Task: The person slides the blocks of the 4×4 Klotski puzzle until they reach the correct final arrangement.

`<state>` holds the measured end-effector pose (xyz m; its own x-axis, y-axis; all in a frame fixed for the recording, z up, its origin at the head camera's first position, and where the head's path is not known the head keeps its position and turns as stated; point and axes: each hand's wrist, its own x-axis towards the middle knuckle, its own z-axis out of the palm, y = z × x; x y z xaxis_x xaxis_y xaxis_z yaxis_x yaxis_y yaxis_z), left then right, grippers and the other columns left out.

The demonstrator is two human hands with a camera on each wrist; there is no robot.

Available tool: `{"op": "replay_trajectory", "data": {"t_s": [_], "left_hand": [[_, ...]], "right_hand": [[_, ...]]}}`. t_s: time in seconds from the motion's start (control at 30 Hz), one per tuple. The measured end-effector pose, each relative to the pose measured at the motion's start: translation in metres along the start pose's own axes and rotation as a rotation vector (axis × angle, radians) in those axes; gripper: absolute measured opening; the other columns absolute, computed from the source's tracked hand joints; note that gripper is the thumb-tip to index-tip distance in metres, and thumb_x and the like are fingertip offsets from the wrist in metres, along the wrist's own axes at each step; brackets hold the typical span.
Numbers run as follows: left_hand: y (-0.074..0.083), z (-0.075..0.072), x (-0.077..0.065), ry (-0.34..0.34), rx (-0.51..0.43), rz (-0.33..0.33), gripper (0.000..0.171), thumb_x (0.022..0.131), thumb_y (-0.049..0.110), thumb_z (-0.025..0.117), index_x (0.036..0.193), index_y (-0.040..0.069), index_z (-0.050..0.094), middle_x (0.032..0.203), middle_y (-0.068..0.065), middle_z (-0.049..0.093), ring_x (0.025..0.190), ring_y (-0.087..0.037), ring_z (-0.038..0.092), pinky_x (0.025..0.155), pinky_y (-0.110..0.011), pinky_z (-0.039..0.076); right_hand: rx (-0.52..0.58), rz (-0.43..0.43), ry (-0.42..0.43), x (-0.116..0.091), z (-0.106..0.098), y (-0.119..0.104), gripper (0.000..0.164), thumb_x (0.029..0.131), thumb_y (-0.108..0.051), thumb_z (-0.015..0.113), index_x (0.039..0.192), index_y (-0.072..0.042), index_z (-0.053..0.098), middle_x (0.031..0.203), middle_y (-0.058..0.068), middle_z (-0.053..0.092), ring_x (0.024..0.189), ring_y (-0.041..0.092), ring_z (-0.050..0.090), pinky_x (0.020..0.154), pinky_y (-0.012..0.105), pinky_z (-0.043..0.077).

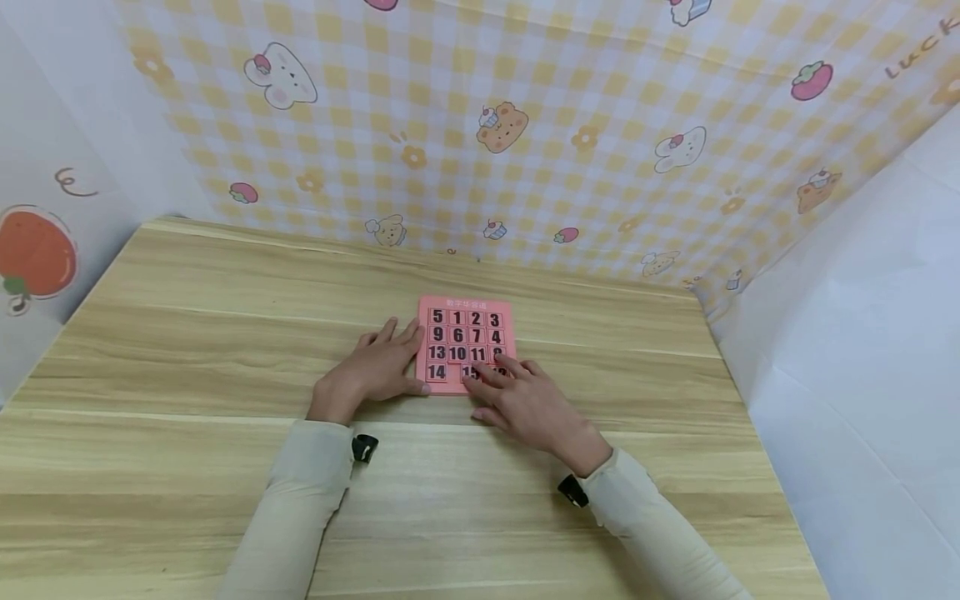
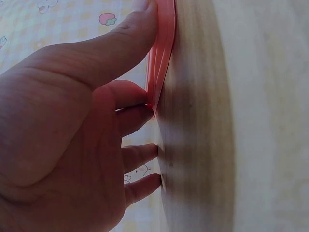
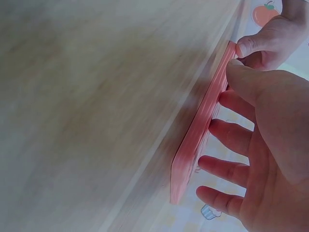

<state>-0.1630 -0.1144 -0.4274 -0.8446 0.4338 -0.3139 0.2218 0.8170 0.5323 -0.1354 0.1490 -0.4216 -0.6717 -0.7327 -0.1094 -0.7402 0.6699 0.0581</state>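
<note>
A pink number sliding puzzle (image 1: 423, 346) lies flat on the table, its numbered tiles facing up. Its top row reads 5, 1, 2, 3. In the bottom row, a gap separates tile 14 (image 1: 437, 372) from tile 15, which sits slightly left of the column under 11. My left hand (image 1: 371, 367) holds the puzzle's near left corner, thumb on the near edge and fingers along the left side. My right hand (image 1: 532, 408) rests its extended fingertips on the lower right tiles, partly covering 8, 15 and the corner tile.
The wooden table (image 1: 187, 333) extends around the puzzle on all sides. Behind it hangs a yellow checked cloth (image 1: 435, 100) with cartoon prints. White sheeting (image 1: 862, 333) borders the right side, and a pale wall with a fruit print (image 1: 37, 254) stands at left.
</note>
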Motion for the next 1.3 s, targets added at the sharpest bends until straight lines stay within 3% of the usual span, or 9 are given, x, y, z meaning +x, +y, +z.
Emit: {"op": "replay_trajectory", "data": {"t_s": [1.3], "left_hand": [[-0.0014, 0.0006, 0.0005, 0.002, -0.001, 0.005, 0.095, 0.090, 0.042, 0.070, 0.158, 0.003, 0.016, 0.166, -0.014, 0.005, 0.152, -0.043, -0.004, 0.122, -0.059, 0.006]], "right_hand": [[0.017, 0.006, 0.022, -0.0068, 0.0009, 0.0042, 0.051, 0.102, -0.048, 0.048, 0.148, -0.026, 0.048, 0.153, 0.000, 0.046, 0.139, 0.033, 0.044, 0.106, 0.056, 0.043]]}}
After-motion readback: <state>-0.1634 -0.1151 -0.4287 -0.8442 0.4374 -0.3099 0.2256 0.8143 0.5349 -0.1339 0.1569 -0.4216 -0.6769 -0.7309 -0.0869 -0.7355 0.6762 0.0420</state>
